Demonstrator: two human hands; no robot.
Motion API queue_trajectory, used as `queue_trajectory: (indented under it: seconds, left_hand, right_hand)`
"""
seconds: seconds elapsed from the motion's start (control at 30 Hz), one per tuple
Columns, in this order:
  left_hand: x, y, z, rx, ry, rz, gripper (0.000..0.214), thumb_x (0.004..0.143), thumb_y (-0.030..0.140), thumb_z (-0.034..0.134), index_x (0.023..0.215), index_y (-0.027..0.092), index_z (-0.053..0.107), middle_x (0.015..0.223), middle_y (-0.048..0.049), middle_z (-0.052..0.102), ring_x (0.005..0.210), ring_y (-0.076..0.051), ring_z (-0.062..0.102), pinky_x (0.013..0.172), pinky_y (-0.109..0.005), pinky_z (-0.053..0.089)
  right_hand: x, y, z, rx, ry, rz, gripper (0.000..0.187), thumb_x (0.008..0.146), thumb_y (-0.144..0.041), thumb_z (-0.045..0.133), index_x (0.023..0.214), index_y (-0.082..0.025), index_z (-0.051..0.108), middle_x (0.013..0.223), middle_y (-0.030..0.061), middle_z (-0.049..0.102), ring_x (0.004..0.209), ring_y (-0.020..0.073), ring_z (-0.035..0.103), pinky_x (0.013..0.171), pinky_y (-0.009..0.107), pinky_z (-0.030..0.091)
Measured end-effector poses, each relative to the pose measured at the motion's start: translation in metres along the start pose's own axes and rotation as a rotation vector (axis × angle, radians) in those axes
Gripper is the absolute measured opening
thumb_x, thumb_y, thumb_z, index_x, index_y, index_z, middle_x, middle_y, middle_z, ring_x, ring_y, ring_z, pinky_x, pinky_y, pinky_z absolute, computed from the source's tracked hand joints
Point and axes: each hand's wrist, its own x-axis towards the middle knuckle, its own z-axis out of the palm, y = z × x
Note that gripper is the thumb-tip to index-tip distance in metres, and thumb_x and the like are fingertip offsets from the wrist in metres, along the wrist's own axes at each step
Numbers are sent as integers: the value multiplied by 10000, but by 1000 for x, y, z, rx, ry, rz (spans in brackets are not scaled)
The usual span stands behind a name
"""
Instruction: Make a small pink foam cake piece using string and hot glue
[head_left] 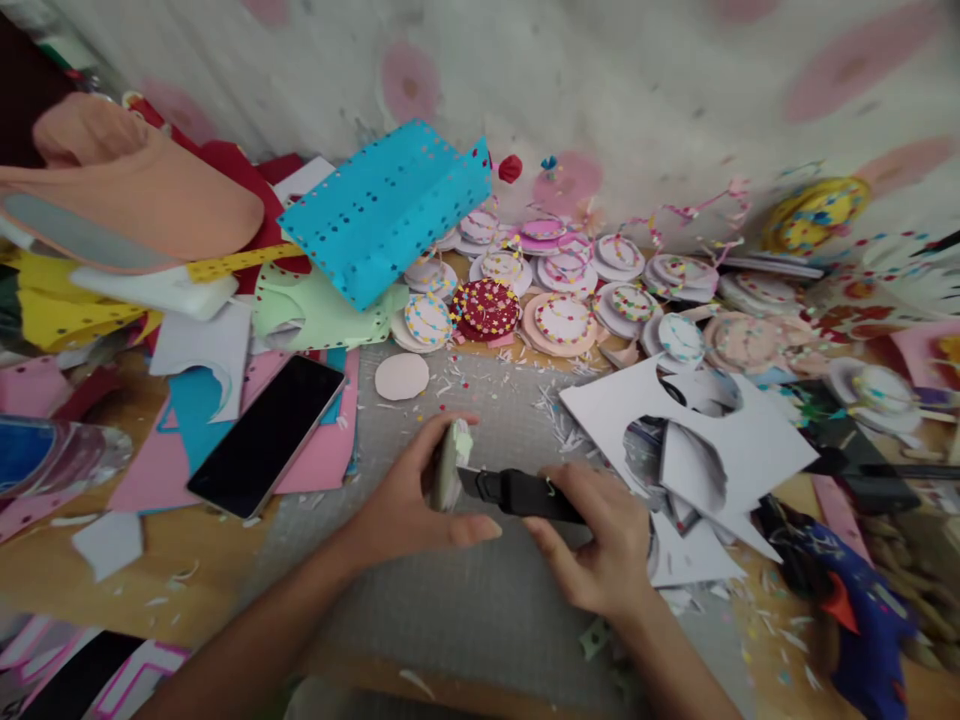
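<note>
My left hand (420, 500) is curled around a small pale-green and white layered foam piece (450, 465), holding it on edge above the mat. Its thumb stretches out to the right. In my right hand (600, 540) is a black utility knife (529, 493), gripped by its handle. The short blade points left and meets, or comes very close to, the right side of the foam piece. Both hands hover over a grey cutting mat (480, 620). A pale pink foam disc (402, 377) lies flat just beyond my left hand.
Several layered foam discs trimmed with beads (562, 322) line the back. White cut-out sheets (697, 430) and a blue glue gun (855, 620) sit at right. A black phone (266, 435) rests on coloured sheets at left, near a plastic bottle (60, 455) and a blue dotted sheet (390, 210).
</note>
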Motion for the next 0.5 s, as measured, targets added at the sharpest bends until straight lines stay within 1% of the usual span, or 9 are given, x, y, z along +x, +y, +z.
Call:
queue_trajectory:
  seconds: [0.13,0.23,0.3,0.4,0.5]
  left_hand:
    - [0,0,1,168,37,43,825,620,443,819,1322,253,431,1210,-71,478,1079,-278,481,932,-366,392]
    - [0,1,1,233,67,72,710,688,410,755,1301,234,442,1230,-86,498,1121,-300,482,955,-388,389]
    - [1,1,1,263,87,88,625,722,379,717,1267,221,454,1227,-89,503,1131,-300,483,966,-392,382]
    - [1,3,0,279,101,111,548,733,337,699,1211,213,462,1179,-78,513,1102,-284,493,968,-387,373]
    - [1,3,0,250,99,111,502,730,331,704,1161,215,473,1110,-58,512,1038,-254,499,915,-352,392]
  right_hand:
    - [0,-1,-1,-32,-13,-22,279,896,-425,544,914,-150,586,678,52,618,575,190,574,536,294,375]
    - [-1,-1,-1,-53,-16,-17,283,890,-427,553,904,-148,595,666,47,609,570,186,566,533,292,367]
    - [-1,-1,-1,-62,-19,-18,287,890,-432,551,901,-149,599,657,41,602,566,183,558,530,291,361]
    - [0,-2,0,-66,-18,-35,290,892,-435,546,906,-150,601,675,46,616,572,183,563,535,295,363]
    - [1,-3,1,-66,-7,-48,288,892,-434,543,899,-151,598,694,58,634,575,183,568,538,301,365]
